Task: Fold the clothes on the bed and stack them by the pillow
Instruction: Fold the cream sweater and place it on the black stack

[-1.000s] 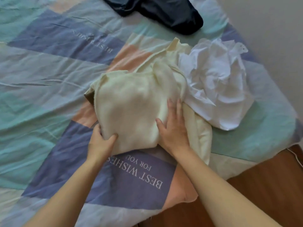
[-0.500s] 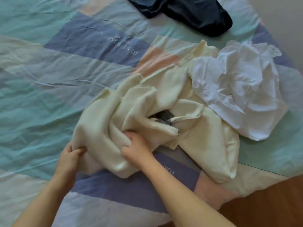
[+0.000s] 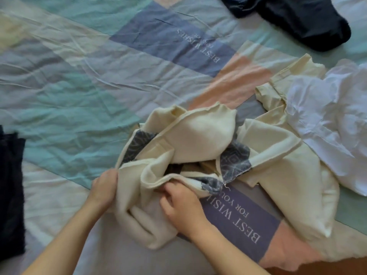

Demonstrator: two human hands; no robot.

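Observation:
A cream knit garment with grey patterned patches lies bunched near the bed's front edge. My left hand grips its left edge. My right hand pinches a lower hem of the same garment, fingers curled into the fabric. To the right lies a second cream garment, spread flat, partly under a crumpled white shirt. A dark navy garment lies at the top right. No pillow is in view.
The patchwork bedsheet in teal, blue and peach covers the bed. A dark folded piece sits at the left edge. Wooden floor shows at the bottom right, past the bed's edge.
Both hands pulled the cream knit garment to the left, away from the other clothes. It opened up and its grey patterned patches now show. The view shifted left.

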